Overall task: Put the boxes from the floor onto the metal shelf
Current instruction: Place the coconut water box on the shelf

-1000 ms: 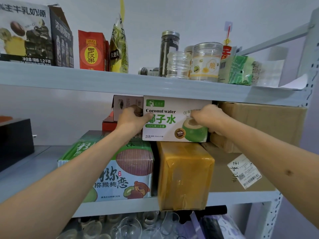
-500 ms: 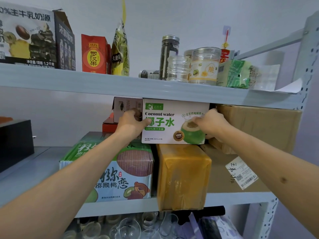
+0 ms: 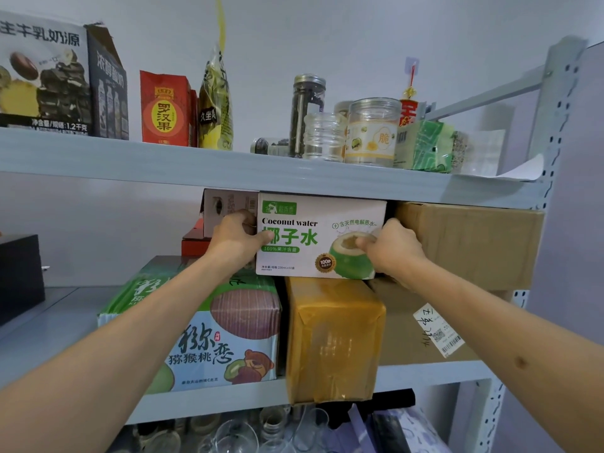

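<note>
Head view, coconut water box [image 3: 313,237] gripped between left hand [image 3: 237,238], right hand [image 3: 390,248]

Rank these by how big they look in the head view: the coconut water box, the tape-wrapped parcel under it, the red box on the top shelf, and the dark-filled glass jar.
1. tape-wrapped parcel, though it sits nearer the camera
2. coconut water box, close behind
3. red box
4. dark-filled glass jar

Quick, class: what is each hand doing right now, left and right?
Left hand: holding the left side of the coconut water box.
Right hand: holding the same box's right side.
</note>
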